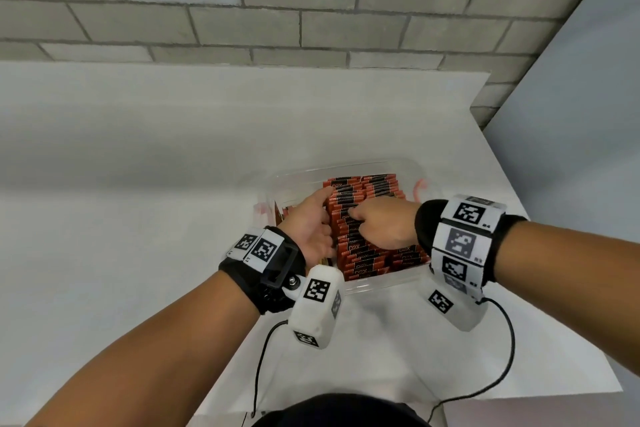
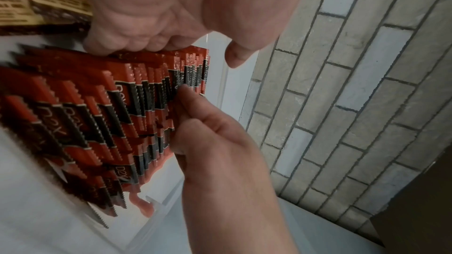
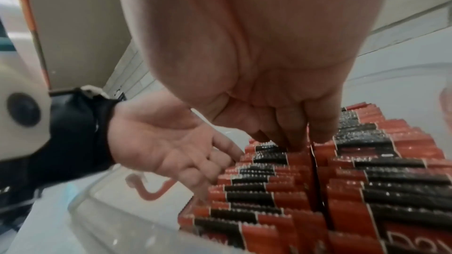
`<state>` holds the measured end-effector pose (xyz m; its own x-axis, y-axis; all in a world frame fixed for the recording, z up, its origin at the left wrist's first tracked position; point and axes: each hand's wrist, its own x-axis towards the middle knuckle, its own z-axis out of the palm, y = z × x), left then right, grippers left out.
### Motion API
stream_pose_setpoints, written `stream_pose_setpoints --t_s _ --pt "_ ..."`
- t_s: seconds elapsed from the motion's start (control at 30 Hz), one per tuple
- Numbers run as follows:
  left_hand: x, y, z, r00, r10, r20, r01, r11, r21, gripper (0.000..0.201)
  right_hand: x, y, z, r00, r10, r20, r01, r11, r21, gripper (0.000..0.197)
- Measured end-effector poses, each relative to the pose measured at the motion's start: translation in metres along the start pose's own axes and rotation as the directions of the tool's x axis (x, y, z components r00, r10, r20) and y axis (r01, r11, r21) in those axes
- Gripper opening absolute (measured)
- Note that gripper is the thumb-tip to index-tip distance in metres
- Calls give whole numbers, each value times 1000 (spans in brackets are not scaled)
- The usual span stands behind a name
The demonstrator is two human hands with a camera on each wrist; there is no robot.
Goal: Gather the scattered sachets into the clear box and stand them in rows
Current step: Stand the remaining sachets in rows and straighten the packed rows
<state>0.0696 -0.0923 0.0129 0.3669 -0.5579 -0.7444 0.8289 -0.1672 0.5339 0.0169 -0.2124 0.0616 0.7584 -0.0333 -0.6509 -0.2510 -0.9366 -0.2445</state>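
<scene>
- One clear plastic box [image 1: 414,168], near the right edge of the one white counter [image 1: 138,184].
- Red-and-black foil sachets [image 1: 358,255] standing in the box: too many and too tightly packed to count; at least two rows side by side.
- Two bare hands in the box: the left hand [image 1: 310,224] and the right hand [image 1: 384,224].
- Two wrist-worn white camera units [image 1: 317,308].

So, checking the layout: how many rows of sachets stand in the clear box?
2: a left row beside the left hand, a right row under the right hand. Box contents partly hidden.
</scene>
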Motion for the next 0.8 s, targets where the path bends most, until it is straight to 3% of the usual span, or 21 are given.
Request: stream_pose_setpoints --t_s 0.27,0.4,0.63,0.8 --pt "2 7 -3 1000 -13 -22 13 1000 2 50 3 -2 -8 999 -15 -34 13 999 -44 30" --pt "1 7 -2 1000 -17 -8 17 1000 23 60 8 -5 -4 999 -13 33 17 992 -122 36" --pt "-2 14 -6 999 -43 10 44 999 -11 72 14 -2 -14 998 -21 -56 16 996 -85 38" --pt "0 15 -7 999 -52 -4 52 999 -3 72 20 -4 -10 1000 9 0 -8 986 -169 47"
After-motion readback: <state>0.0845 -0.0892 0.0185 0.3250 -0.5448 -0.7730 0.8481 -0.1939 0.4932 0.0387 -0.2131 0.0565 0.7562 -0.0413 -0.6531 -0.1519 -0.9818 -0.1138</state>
